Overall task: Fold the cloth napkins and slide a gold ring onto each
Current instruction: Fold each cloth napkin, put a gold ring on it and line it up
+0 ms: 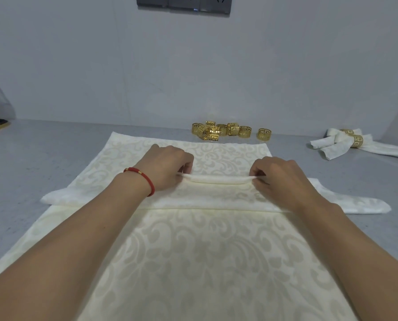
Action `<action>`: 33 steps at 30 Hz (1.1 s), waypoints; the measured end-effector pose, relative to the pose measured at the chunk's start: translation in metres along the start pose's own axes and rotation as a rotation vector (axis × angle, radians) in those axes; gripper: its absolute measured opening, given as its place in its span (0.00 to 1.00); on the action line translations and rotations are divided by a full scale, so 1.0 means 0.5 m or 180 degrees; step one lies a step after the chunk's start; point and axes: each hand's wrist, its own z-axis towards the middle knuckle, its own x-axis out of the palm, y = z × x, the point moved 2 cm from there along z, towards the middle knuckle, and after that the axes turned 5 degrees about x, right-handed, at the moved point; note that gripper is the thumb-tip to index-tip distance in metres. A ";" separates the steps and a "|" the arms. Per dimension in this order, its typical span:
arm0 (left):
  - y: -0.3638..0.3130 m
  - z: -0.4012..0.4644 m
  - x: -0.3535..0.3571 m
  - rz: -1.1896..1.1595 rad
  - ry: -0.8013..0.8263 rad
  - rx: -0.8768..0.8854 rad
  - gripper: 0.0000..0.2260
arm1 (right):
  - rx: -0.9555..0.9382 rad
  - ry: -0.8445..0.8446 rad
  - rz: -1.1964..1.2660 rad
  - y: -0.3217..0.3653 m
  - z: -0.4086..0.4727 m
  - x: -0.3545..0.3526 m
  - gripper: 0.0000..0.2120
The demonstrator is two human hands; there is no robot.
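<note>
Both hands, the left hand (167, 166) and right hand (280, 176), pinch a raised pleat of the napkin (193, 251) spread near on the counter (31, 158), where uneven pulling could skew the fold.

Napkin (193, 251) spread flat on worktop (43, 154), centre front. Loose rings (221, 131) clustered behind its far edge, one ring (264, 134) just right of the cluster. Two ringed napkins (353, 144) far right. Both hands on the napkin's fold, left hand (167, 167) left, right hand (279, 174) right.
</note>
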 end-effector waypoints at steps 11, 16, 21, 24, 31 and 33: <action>0.020 -0.003 0.006 -0.0887 0.0326 -0.0013 0.05 | 0.0153 0.0420 0.0688 -0.018 -0.008 -0.013 0.07; 0.016 0.002 0.006 -0.0532 0.0321 -0.0113 0.05 | 0.0063 0.0332 0.0300 -0.013 -0.002 0.000 0.06; 0.004 0.001 0.004 0.0130 -0.0102 -0.0037 0.08 | 0.0041 -0.0070 0.0123 0.002 0.012 0.009 0.05; 0.000 -0.003 0.005 0.0139 0.0245 0.0035 0.12 | -0.0029 0.0226 0.0011 -0.001 0.016 0.007 0.05; 0.007 -0.009 -0.008 -0.0598 0.0352 -0.0248 0.07 | 0.0163 0.0272 0.0554 -0.013 -0.003 -0.007 0.06; 0.003 -0.010 -0.005 -0.0593 0.0402 -0.0317 0.07 | 0.0165 0.0311 0.0582 -0.007 -0.004 -0.006 0.03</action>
